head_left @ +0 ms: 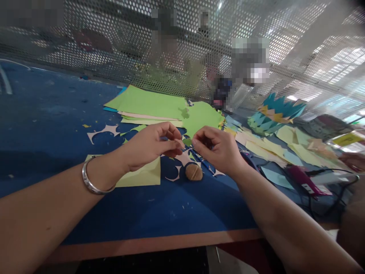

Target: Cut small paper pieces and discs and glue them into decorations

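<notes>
Left hand: the left hand hovers just above the tabletop, fingers curled, thumb and forefinger pinched on a small pale paper piece at its tip.
Right hand: the right hand faces it, fingers bent inward and nearly touching the same piece; whether it truly grips the piece I cannot tell (its fingertips hide the contact).
Paper piece: held in the air between the two hands, over a scatter of cut paper scraps.
Beneath the hands: a light green sheet lies under the left wrist, and a small round tan object sits just beside it on the blue surface.
Behind: a stack of green paper sheets lies further back; to the right are folded blue and yellow paper shapes and a pink-handled tool with a cord.
Wrist: a silver bangle circles the left wrist.
Doing it well: with so small a piece, I judge a light pinch near its edge best, both hands kept close and steady so it neither creases nor slips.
</notes>
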Tool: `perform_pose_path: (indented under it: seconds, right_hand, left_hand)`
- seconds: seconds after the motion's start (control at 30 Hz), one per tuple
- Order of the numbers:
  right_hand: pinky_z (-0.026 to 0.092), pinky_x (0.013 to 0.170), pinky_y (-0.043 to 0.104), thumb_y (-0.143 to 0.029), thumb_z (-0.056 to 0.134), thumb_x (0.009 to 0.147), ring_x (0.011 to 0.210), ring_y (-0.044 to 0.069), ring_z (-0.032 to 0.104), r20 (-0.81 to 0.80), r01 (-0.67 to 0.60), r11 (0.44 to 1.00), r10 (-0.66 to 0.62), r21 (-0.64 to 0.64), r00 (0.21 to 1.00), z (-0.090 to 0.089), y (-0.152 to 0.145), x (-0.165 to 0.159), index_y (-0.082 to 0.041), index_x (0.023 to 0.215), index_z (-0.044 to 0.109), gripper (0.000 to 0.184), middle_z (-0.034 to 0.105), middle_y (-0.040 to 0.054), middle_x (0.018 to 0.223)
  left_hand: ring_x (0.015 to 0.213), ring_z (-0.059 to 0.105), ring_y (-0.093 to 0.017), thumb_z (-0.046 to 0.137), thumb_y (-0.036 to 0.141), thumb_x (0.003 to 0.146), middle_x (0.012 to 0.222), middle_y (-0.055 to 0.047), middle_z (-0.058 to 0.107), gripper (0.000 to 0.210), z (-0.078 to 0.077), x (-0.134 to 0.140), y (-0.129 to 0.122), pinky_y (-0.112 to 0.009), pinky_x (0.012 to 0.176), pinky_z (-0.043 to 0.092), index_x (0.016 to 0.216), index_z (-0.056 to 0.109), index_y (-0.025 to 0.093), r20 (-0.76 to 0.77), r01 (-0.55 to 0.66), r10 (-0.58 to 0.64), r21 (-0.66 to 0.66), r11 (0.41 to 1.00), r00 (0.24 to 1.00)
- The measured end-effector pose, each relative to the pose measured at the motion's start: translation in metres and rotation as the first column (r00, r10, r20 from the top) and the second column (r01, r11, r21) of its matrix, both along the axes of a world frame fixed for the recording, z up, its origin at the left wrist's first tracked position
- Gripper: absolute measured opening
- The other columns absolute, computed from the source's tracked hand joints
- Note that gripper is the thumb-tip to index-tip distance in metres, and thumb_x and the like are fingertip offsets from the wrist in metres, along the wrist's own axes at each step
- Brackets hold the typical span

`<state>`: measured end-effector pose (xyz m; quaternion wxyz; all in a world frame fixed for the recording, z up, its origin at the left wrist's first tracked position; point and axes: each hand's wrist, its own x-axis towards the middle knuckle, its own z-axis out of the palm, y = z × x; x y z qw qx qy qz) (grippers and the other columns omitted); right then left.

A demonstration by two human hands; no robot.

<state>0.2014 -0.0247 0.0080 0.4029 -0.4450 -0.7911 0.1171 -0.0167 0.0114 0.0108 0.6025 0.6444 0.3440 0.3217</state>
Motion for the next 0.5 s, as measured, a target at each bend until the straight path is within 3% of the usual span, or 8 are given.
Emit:
perform_pose_path:
  seconds: [0.2, 0.33, 0.5]
  right_hand:
    - [0.038, 0.053, 0.023, -0.017, 0.064, 0.090, 0.059, 0.008, 0.048, 0.036, 0.017, 0.998, -0.019, 0.067, 0.999, -0.0013, -0.0014, -0.0012, -0.017, 0.080, 0.063, 0.010, 0.057, -0.0025, 0.070]
    - [0.038, 0.054, 0.023, -0.016, 0.064, 0.090, 0.059, 0.009, 0.047, 0.033, 0.029, 0.994, -0.033, 0.107, 0.999, -0.0001, -0.0028, -0.0017, -0.018, 0.081, 0.064, 0.009, 0.056, -0.0026, 0.069]
    - [0.040, 0.055, 0.024, -0.016, 0.063, 0.090, 0.059, 0.010, 0.048, 0.034, 0.054, 0.989, -0.060, 0.139, 0.998, 0.0015, -0.0037, -0.0016, -0.018, 0.081, 0.063, 0.010, 0.056, -0.0022, 0.069]
  left_hand:
    - [0.086, 0.072, -0.017, 0.082, 0.014, 0.075, 0.090, -0.004, 0.075, 0.029, -0.0032, 0.0023, 0.0004, -0.030, 0.079, 0.053, 0.098, 0.065, 0.017, 0.127, 0.012, 0.000, -0.093, 0.996, 0.992]
    - [0.089, 0.073, -0.020, 0.083, 0.027, 0.079, 0.089, -0.008, 0.077, 0.018, -0.0033, 0.0039, 0.0020, -0.035, 0.089, 0.055, 0.089, 0.073, 0.015, 0.178, 0.015, 0.015, -0.171, 0.985, 0.984]
    - [0.088, 0.074, -0.022, 0.075, 0.039, 0.086, 0.090, -0.010, 0.079, 0.023, -0.0069, 0.0043, 0.0059, -0.039, 0.090, 0.057, 0.084, 0.079, 0.016, 0.213, -0.043, 0.088, -0.209, 0.977, 0.973]
